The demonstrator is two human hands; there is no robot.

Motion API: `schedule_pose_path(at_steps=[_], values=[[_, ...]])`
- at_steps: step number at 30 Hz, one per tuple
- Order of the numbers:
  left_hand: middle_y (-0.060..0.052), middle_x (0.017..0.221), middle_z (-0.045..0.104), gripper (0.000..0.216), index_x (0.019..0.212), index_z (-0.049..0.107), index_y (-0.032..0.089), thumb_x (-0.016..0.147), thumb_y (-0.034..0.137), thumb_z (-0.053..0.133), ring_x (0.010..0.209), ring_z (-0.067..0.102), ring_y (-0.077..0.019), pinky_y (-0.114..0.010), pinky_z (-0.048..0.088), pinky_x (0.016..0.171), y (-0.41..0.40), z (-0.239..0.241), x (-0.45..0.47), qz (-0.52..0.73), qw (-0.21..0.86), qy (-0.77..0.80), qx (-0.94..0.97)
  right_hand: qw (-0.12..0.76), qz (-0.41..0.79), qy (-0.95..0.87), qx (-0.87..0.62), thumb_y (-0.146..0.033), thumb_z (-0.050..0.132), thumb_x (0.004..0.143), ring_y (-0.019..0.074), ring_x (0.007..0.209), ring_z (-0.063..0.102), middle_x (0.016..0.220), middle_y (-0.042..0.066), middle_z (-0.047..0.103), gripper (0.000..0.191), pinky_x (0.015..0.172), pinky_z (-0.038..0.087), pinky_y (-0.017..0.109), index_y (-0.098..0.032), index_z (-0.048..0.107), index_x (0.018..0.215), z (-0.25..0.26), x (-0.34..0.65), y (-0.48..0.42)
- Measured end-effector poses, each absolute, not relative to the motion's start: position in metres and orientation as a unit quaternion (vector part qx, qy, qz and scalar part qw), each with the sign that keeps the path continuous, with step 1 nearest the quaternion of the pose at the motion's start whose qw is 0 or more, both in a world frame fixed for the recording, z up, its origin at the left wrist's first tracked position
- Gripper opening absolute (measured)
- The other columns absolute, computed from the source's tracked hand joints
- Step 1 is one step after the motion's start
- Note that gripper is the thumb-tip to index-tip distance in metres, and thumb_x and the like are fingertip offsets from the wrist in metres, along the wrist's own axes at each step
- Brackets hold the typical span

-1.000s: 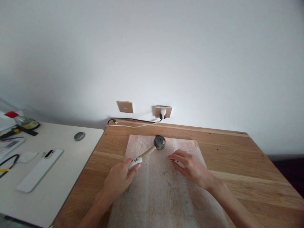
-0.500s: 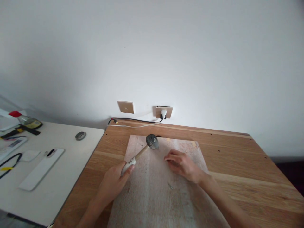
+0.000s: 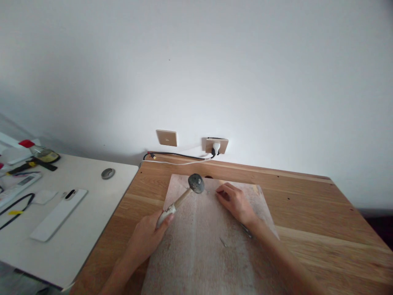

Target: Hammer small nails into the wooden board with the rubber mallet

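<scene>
left hand (image 3: 149, 234) grips a mallet (image 3: 196, 184); right hand (image 3: 237, 201) curled, hold unclear; red-capped bottle (image 3: 46, 155) has indistinct contents.

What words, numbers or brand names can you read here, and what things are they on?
None can be read for sure.
Red-capped bottle: label too small and blurred.
Tan wall plate without a plug: a tiny mark, too small to read.
White box: grey panel too blurred to read.
Mallet: dark marks on its grip, no letters I can make out.
</scene>
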State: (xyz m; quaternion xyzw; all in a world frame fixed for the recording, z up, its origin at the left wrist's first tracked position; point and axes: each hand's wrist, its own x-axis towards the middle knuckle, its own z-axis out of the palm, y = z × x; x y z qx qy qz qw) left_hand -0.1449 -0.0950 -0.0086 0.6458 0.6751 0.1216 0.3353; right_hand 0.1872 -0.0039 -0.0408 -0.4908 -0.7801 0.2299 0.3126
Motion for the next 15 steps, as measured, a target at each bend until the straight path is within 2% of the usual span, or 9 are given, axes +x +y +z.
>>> schedule_pose_path(at_steps=[5,9,15], values=[[-0.009,0.085,0.078,0.046,0.088,0.067,0.022,0.104,0.055,0.040,0.086,0.076,-0.0287,-0.031,0.046,0.073,-0.094,-0.008,-0.144,0.126,0.335,0.670,0.650,0.315,0.212,-0.780,-0.498,-0.020,0.057,0.093,0.0176,0.075,0.069,0.089,0.004,0.071,0.011,0.073,0.058,0.030,-0.023,0.066,0.098,-0.048,0.188,-0.004],[-0.008,0.084,0.077,0.045,0.089,0.068,0.023,0.105,0.056,0.042,0.084,0.076,-0.0272,-0.029,0.047,0.073,-0.093,-0.007,-0.142,0.130,0.328,0.668,0.655,0.316,0.207,-0.778,-0.502,-0.020,0.059,0.093,0.0174,0.077,0.070,0.091,0.003,0.072,0.019,0.076,0.059,0.030,-0.024,0.063,0.112,-0.051,0.187,-0.004],[-0.007,0.083,0.076,0.044,0.091,0.064,0.023,0.106,0.055,0.038,0.086,0.075,-0.0276,-0.030,0.044,0.074,-0.088,0.001,-0.128,0.107,0.322,0.653,0.677,0.313,0.195,-0.782,-0.503,-0.019,0.060,0.094,0.0192,0.079,0.069,0.087,0.003,0.070,0.019,0.077,0.059,0.032,-0.023,0.064,0.113,-0.051,0.185,-0.004]])
